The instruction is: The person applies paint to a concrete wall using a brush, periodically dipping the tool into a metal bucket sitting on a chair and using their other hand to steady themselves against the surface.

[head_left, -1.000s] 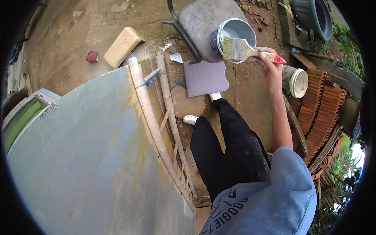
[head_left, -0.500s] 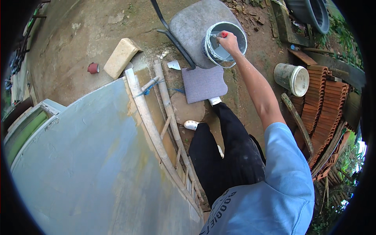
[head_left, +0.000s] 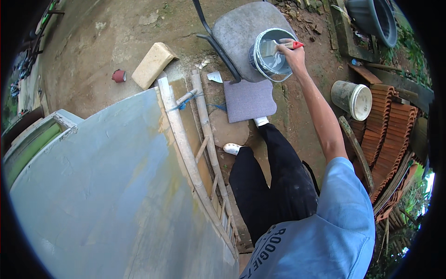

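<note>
My right hand is closed around a paintbrush with a red-tipped handle. Its pale bristles hang over the mouth of a paint bucket, which has whitish drips on its rim and grey-white paint inside. The bucket stands on the grey seat of a chair with a black metal frame. A purple-grey padded board reaches from the chair toward my feet. At the left, a wall shows patchy grey-blue paint. My left hand is out of the picture.
A bamboo ladder leans along the wall's edge. Stacked orange roof tiles, a lidded white bucket and a large grey tub lie to the right. A cream block and a small red pot rest on the ground.
My right hand has drawn back slightly and turned, so the brush now lies nearly level over the bucket, bristles in view. The whole scene has shifted a little to the right.
</note>
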Available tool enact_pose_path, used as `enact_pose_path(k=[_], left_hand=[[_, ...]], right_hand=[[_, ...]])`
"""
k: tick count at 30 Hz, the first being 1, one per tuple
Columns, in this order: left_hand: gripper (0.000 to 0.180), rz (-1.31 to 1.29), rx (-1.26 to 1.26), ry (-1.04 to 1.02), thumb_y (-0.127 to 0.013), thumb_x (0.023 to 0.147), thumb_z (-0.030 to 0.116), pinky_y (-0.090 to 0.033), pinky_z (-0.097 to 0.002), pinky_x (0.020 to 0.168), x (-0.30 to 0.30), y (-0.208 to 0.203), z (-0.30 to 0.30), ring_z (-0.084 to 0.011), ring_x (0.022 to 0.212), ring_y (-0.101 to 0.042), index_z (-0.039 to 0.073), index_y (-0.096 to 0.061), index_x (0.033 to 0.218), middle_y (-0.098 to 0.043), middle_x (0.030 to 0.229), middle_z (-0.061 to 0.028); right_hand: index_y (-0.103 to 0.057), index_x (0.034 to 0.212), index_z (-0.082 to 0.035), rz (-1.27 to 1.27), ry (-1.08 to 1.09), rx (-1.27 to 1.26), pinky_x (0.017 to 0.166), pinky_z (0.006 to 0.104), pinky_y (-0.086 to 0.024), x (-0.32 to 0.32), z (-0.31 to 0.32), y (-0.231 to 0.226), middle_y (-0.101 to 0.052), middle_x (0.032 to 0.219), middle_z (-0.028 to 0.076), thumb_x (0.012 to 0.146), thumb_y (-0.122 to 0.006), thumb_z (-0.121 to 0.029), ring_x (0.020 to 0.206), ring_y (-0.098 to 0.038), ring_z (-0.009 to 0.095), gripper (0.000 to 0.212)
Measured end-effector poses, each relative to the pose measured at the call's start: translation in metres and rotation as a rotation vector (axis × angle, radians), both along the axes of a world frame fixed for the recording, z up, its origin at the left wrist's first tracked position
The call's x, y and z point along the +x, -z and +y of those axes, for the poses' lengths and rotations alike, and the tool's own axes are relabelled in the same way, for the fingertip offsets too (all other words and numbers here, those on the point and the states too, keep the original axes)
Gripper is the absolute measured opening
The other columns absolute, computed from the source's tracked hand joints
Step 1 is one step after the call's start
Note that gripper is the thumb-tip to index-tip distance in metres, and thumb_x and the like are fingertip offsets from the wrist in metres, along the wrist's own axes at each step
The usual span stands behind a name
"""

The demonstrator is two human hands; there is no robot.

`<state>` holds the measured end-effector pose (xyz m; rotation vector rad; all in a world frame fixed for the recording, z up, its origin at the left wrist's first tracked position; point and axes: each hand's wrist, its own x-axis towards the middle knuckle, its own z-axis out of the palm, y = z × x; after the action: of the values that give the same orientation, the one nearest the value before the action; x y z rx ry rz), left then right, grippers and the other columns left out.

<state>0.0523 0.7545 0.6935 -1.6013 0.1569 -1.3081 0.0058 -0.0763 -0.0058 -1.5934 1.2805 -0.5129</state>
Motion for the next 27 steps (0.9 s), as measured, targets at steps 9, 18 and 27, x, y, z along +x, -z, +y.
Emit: enact_pose_path(k=[9,18,27], left_hand=[[0.047,-0.075,0.020,0.007,-0.047,0.105,0.028,-0.041,-0.0568,0.093,0.002,0.000,0.002,-0.0489,0.110,-0.046,-0.013,-0.040,0.126,-0.040,0.124,-0.0358],[0.042,-0.038,0.027,-0.014,-0.047,0.105,0.028,-0.040,-0.0590,0.090,0.007,0.012,-0.034,-0.0485,0.110,-0.046,-0.012,-0.041,0.118,-0.039,0.123,-0.0353],[0.060,-0.040,-0.103,0.056,-0.050,0.104,0.028,-0.045,-0.0534,0.093,-0.001,-0.003,0.017,-0.0481,0.114,-0.048,-0.016,-0.027,0.138,-0.040,0.130,-0.0346]], right_hand=[[-0.074,0.093,-0.003,0.089,-0.213,0.200,0.069,0.0323,-0.053,-0.008,-0.002,-0.012,-0.071,0.074,0.009,0.081,-0.074,-0.018,0.070,-0.068,0.016,0.020],[-0.075,0.094,-0.008,0.364,-0.406,-0.234,0.064,0.0305,-0.051,-0.020,-0.016,-0.036,-0.066,0.069,0.009,0.077,-0.069,-0.015,0.065,-0.062,0.013,0.019],[-0.063,0.115,0.006,-0.381,0.045,0.178,0.081,0.0289,-0.057,-0.035,0.038,-0.097,-0.070,0.102,0.012,0.091,-0.066,-0.009,0.090,-0.069,0.018,0.028]])
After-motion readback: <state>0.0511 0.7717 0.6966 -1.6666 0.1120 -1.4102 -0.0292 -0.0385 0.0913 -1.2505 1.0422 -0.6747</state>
